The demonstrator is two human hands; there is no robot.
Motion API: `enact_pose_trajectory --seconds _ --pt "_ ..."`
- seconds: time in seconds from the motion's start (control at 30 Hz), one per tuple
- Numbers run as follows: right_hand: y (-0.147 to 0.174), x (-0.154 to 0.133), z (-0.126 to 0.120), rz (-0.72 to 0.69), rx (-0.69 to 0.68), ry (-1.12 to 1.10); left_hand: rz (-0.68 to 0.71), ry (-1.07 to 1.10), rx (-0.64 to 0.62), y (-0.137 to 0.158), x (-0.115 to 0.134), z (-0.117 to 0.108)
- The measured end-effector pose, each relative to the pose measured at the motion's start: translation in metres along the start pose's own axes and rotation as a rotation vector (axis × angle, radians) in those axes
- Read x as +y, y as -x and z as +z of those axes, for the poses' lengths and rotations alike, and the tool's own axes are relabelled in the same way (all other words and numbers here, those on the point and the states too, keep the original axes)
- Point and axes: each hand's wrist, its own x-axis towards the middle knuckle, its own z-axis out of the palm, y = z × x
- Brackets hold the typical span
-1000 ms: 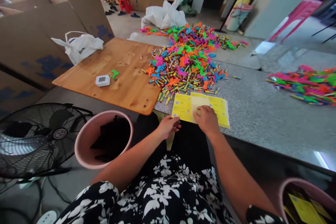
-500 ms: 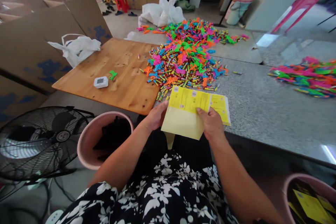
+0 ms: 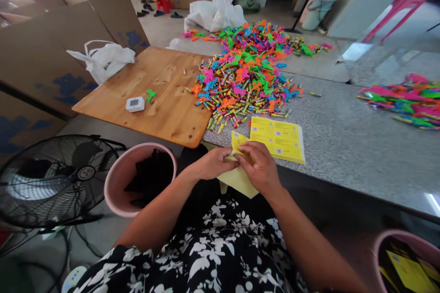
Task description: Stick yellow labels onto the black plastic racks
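Note:
Between my two hands, over my lap at the table edge, is a yellow label sheet (image 3: 239, 182) with a pale backing. My left hand (image 3: 215, 163) pinches its upper left part between thumb and fingers. My right hand (image 3: 259, 165) grips the same sheet from the right, its fingertips meeting the left ones. The sheet looks bent where the fingers meet, and they hide much of its printed side. Just beyond my right hand, a stack of yellow label sheets (image 3: 280, 139) printed with small barcodes lies on the grey stone table.
A heap of colourful toy guns and small striped tubes (image 3: 240, 80) covers the middle. On the wooden board (image 3: 165, 119) lie a white digital device (image 3: 135, 104) and a green toy gun (image 3: 150, 95). Pink buckets (image 3: 112, 192) stand either side below; a black fan (image 3: 51, 178) is at left.
My hands have come together on the sheet, which was held flat and wide before and is now bent between the fingers. More of the stack beyond shows.

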Motion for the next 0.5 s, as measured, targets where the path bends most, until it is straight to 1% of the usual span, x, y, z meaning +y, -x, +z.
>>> enact_pose_trajectory --seconds 0.07,0.17,0.2,0.27,0.3,0.37,0.43,0.5 --pt "-0.002 -0.001 -0.003 0.042 -0.008 -0.085 0.001 -0.004 -0.036 0.001 0.002 -0.001" --pt "-0.005 0.003 -0.010 0.160 0.008 -0.208 -0.072 0.071 -0.076 0.000 0.003 0.000" --pt "-0.007 0.005 -0.013 0.225 0.032 -0.224 -0.097 0.121 -0.085 -0.001 0.003 0.000" --pt "-0.013 0.014 -0.019 0.397 0.107 -0.264 -0.121 0.211 -0.084 -0.005 0.000 -0.001" --pt "-0.016 0.021 -0.023 0.490 0.161 -0.316 -0.117 0.229 -0.066 -0.008 -0.002 -0.002" --pt "-0.025 0.035 -0.032 0.659 0.283 -0.486 -0.102 0.208 0.010 -0.018 -0.011 -0.006" --pt "-0.033 0.050 -0.044 0.771 0.393 -0.661 -0.110 0.187 0.091 -0.031 -0.022 -0.012" --pt "-0.038 0.065 -0.059 0.848 0.475 -0.747 -0.180 0.189 0.170 -0.048 -0.032 -0.018"
